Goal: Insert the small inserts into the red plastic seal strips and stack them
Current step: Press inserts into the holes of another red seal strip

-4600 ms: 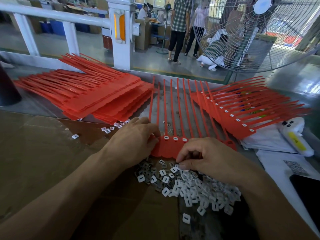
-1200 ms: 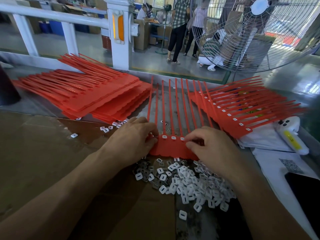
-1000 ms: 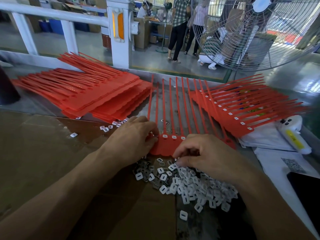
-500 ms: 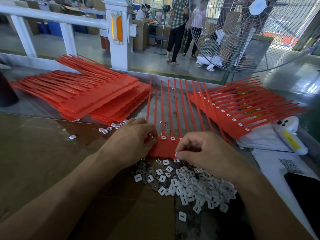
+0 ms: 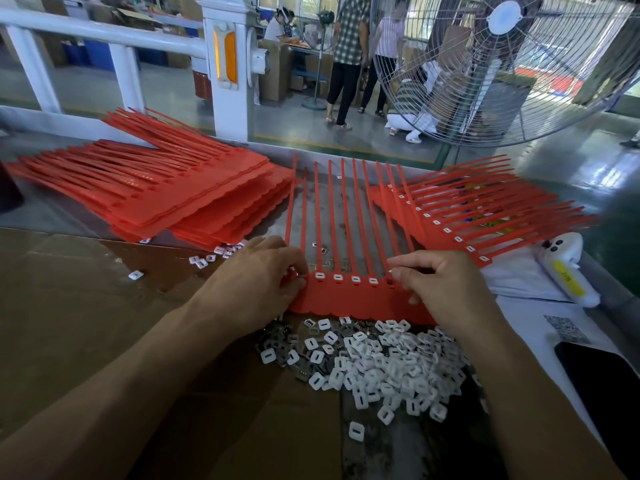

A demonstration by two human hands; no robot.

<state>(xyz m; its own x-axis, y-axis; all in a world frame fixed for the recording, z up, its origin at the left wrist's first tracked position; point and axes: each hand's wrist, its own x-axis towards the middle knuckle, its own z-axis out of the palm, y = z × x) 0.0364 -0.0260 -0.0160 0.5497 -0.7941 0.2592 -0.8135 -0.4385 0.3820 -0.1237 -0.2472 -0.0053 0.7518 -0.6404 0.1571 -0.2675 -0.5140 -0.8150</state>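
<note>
L hand (image 5: 258,282) grips red strip sheet (image 5: 349,299) at its 9 o'clock edge | R hand (image 5: 440,285) pinches insert at slot, 3 o'clock side | insert pile (image 5: 377,365) at 6 on bench (image 5: 86,323)

site: we're on a factory floor, assembly bench | evid: red seal strips (image 5: 194,199) in bulk stacks, loose white inserts (image 5: 381,368) heaped | bkgd: big industrial fan (image 5: 502,64), white railing (image 5: 104,32), cardboard cartons (image 5: 273,71), green painted concrete floor (image 5: 346,140), ppl standing (image 5: 346,57)
</note>
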